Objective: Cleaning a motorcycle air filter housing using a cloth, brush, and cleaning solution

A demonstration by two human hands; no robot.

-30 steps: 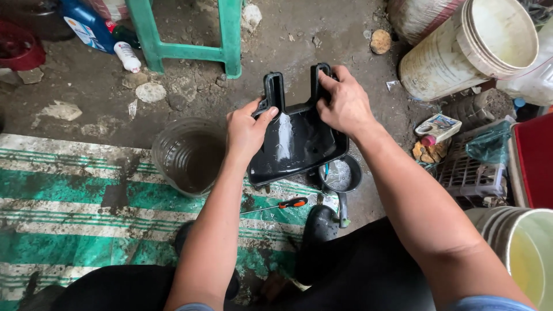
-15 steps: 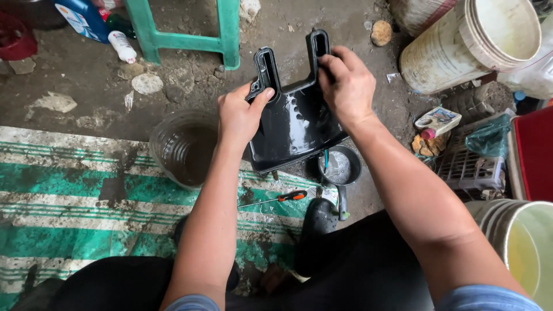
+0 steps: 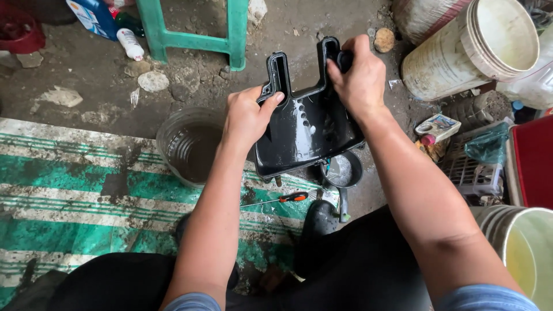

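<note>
The left hand (image 3: pixel 246 118) and the right hand (image 3: pixel 358 78) both grip the black cover (image 3: pixel 305 129) by its two upper lugs, holding it tilted above the small pan (image 3: pixel 341 171), beside the clear bowl (image 3: pixel 187 147), so its wet inside faces the person.

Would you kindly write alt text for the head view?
Two bare hands, left and right, hold a wet black plastic part over a dirt floor. A clear tub of murky water sits left of it, on a green striped mat.
</note>
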